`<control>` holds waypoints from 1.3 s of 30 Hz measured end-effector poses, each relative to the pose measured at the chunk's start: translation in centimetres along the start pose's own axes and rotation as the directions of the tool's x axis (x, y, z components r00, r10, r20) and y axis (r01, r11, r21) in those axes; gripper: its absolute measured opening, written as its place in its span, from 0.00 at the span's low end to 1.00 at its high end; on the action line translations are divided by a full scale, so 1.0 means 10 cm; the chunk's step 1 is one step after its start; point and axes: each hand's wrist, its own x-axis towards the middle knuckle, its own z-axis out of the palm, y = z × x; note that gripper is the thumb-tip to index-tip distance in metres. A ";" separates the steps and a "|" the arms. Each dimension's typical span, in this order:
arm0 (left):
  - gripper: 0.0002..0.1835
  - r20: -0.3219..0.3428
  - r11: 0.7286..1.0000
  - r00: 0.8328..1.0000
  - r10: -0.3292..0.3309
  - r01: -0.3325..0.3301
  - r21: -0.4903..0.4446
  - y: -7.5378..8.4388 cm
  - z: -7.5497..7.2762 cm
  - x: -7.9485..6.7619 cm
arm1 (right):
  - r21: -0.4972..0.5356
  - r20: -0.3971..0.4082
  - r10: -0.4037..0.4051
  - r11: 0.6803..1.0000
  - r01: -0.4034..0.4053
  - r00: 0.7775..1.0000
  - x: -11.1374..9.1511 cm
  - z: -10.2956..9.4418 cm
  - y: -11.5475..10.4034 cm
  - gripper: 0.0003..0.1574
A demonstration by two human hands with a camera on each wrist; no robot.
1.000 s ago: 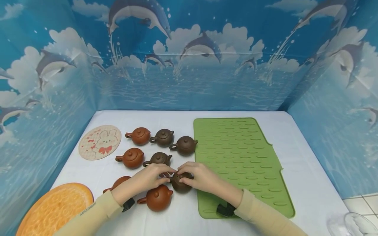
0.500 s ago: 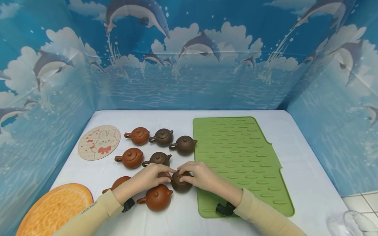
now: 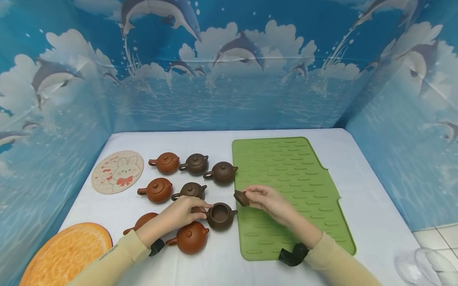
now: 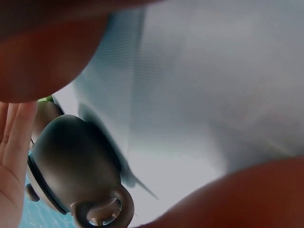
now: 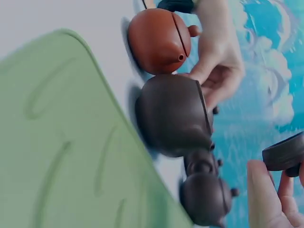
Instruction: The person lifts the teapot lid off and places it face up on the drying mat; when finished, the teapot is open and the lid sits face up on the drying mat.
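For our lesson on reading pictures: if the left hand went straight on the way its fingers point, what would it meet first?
The left hand would most likely meet the body of the open dark teapot, directly ahead from its handle side; any remaining gap is hard to tell.

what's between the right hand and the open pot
The lid, pinched by the right hand on the side toward the open pot. The head view shows it, tilted, in front of the left edge of the green mat.

A makeshift tabletop booth — dolphin-print curtains [image 3: 229, 99] on three sides of a white-covered table [image 3: 372, 206].
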 end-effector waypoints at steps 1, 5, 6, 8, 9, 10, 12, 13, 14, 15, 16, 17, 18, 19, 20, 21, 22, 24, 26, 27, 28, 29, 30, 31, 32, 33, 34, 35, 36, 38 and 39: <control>0.16 -0.002 1.000 1.000 -0.004 0.004 -0.001 0.00 0.00 0.00 | 0.070 0.020 0.021 0.997 -0.022 1.000 -0.03 -0.06 0.02 0.27; 0.16 -0.005 1.000 1.000 -0.008 0.008 -0.007 0.00 -0.01 -0.01 | 0.267 0.074 0.066 0.960 -0.083 0.995 -0.15 -0.25 0.11 0.27; 0.17 -0.004 1.000 1.000 -0.008 0.008 -0.011 0.00 -0.01 -0.01 | 0.293 0.082 0.071 0.952 -0.092 0.994 -0.18 -0.29 0.13 0.28; 0.17 -0.001 1.000 1.000 -0.010 0.010 -0.016 0.00 -0.01 -0.01 | 0.302 0.086 0.082 0.948 -0.104 0.993 -0.24 -0.35 0.17 0.31; 0.17 0.000 1.000 1.000 -0.011 0.011 -0.017 -0.01 -0.01 -0.01 | 0.285 0.079 0.090 0.952 -0.109 0.993 -0.27 -0.38 0.19 0.33; 0.17 0.001 1.000 1.000 -0.015 0.015 -0.020 -0.01 -0.01 -0.01 | 0.255 0.067 0.102 0.960 -0.116 0.992 -0.29 -0.39 0.20 0.36; 0.17 0.001 1.000 1.000 -0.023 0.023 -0.021 -0.01 -0.01 -0.01 | 0.162 0.039 0.130 0.978 -0.134 0.991 -0.32 -0.42 0.23 0.39; 0.17 0.001 0.999 1.000 -0.026 0.026 -0.020 -0.01 -0.01 -0.01 | 0.110 0.015 0.146 0.983 -0.147 0.989 -0.33 -0.42 0.24 0.40; 0.17 0.000 0.999 1.000 -0.028 0.028 -0.020 -0.01 -0.01 -0.01 | 0.056 -0.011 0.162 0.985 -0.161 0.987 -0.34 -0.41 0.25 0.41; 0.17 0.000 0.999 1.000 -0.030 0.030 -0.022 -0.01 -0.01 -0.01 | 0.002 -0.039 0.176 0.984 -0.176 0.984 -0.34 -0.41 0.26 0.41; 0.17 0.001 0.999 1.000 -0.031 0.031 -0.025 -0.01 -0.01 -0.01 | -0.050 -0.061 0.185 0.981 -0.188 0.981 -0.35 -0.40 0.26 0.41; 0.17 0.001 0.999 1.000 -0.031 0.031 -0.027 -0.01 -0.01 -0.02 | -0.094 -0.080 0.190 0.976 -0.197 0.979 -0.35 -0.40 0.26 0.39; 0.17 0.001 0.999 1.000 -0.030 0.030 -0.030 -0.01 -0.01 -0.02 | -0.135 -0.100 0.192 0.970 -0.205 0.976 -0.36 -0.39 0.27 0.38; 0.17 0.001 0.999 1.000 -0.030 0.030 -0.034 -0.01 -0.01 -0.02 | -0.170 -0.117 0.189 0.963 -0.208 0.975 -0.36 -0.38 0.27 0.37; 0.17 0.002 0.999 1.000 -0.029 0.029 -0.037 -0.01 -0.01 -0.02 | -0.212 -0.130 0.182 0.955 -0.206 0.975 -0.36 -0.37 0.27 0.35; 0.17 0.002 0.999 1.000 -0.028 0.028 -0.038 -0.01 -0.01 -0.02 | -0.247 -0.141 0.171 0.948 -0.202 0.975 -0.36 -0.36 0.27 0.33; 0.17 0.003 0.999 1.000 -0.028 0.028 -0.040 -0.01 -0.01 -0.02 | -0.277 -0.149 0.160 0.940 -0.197 0.976 -0.36 -0.34 0.28 0.31; 0.17 0.005 0.999 1.000 -0.028 0.028 -0.039 -0.01 -0.01 -0.01 | -0.335 -0.174 0.136 0.923 -0.188 0.975 -0.35 -0.32 0.29 0.27; 0.17 0.006 0.999 1.000 -0.029 0.029 -0.037 -0.01 -0.01 -0.01 | -0.387 -0.194 0.107 0.905 -0.177 0.975 -0.34 -0.29 0.29 0.25; 0.17 0.007 0.999 1.000 -0.029 0.030 -0.036 -0.01 -0.01 -0.01 | -0.399 -0.202 0.097 0.901 -0.173 0.975 -0.33 -0.28 0.30 0.23; 0.17 0.008 0.999 0.999 -0.031 0.031 -0.038 -0.01 -0.01 -0.01 | -0.414 -0.208 0.088 0.894 -0.169 0.974 -0.33 -0.27 0.30 0.22; 0.17 0.009 0.999 0.999 -0.031 0.031 -0.037 -0.01 -0.01 -0.01 | -0.431 -0.213 0.077 0.887 -0.164 0.974 -0.33 -0.26 0.30 0.22; 0.17 0.010 0.999 0.999 -0.031 0.031 -0.037 -0.01 -0.01 -0.01 | -0.443 -0.213 0.068 0.882 -0.158 0.975 -0.32 -0.25 0.31 0.21; 0.17 0.010 0.999 0.999 -0.031 0.032 -0.038 -0.01 -0.01 -0.01 | -0.452 -0.212 0.063 0.878 -0.155 0.975 -0.32 -0.25 0.31 0.21; 0.17 0.010 0.999 0.999 -0.031 0.031 -0.038 -0.01 -0.01 -0.01 | -0.458 -0.213 0.061 0.875 -0.155 0.975 -0.32 -0.25 0.31 0.20; 0.17 0.009 0.999 0.999 -0.031 0.031 -0.038 -0.01 -0.01 -0.01 | -0.461 -0.211 0.059 0.874 -0.153 0.976 -0.32 -0.24 0.31 0.20; 0.17 0.009 0.999 0.999 -0.031 0.031 -0.038 -0.01 -0.01 -0.01 | -0.466 -0.209 0.058 0.872 -0.152 0.976 -0.32 -0.25 0.31 0.21; 0.17 0.007 0.999 1.000 -0.029 0.030 -0.036 -0.01 -0.01 -0.01 | -0.467 -0.205 0.058 0.871 -0.150 0.977 -0.32 -0.25 0.31 0.21; 0.17 0.006 0.999 1.000 -0.029 0.029 -0.035 -0.01 -0.01 -0.01 | -0.469 -0.201 0.059 0.871 -0.148 0.978 -0.32 -0.25 0.32 0.21; 0.17 0.008 0.999 1.000 -0.029 0.029 -0.033 -0.01 -0.01 -0.01 | -0.471 -0.189 0.061 0.870 -0.145 0.980 -0.32 -0.26 0.31 0.22; 0.17 0.011 0.999 1.000 -0.029 0.029 -0.031 -0.01 -0.01 -0.01 | -0.474 -0.184 0.066 0.868 -0.147 0.981 -0.32 -0.27 0.31 0.22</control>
